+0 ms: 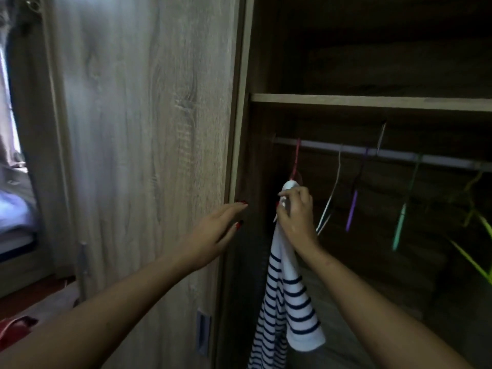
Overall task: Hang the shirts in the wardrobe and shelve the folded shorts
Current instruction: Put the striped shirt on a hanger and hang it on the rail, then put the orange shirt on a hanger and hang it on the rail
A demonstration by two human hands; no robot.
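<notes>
as the right hand (295, 209) grips its top, the striped shirt (285, 302) hangs lengthwise straight down, left hand (215, 230) released.

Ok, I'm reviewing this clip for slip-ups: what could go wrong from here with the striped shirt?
1. The right hand grips the white, navy-striped shirt bunched at its top, below the thin pink hanger; the shirt may slip off when released.
2. The hanger's hook on the pale metal rail is blurred; it may not be seated.
3. The left hand reaches open by the wood-grain wardrobe door; a moving door might pinch it.
</notes>
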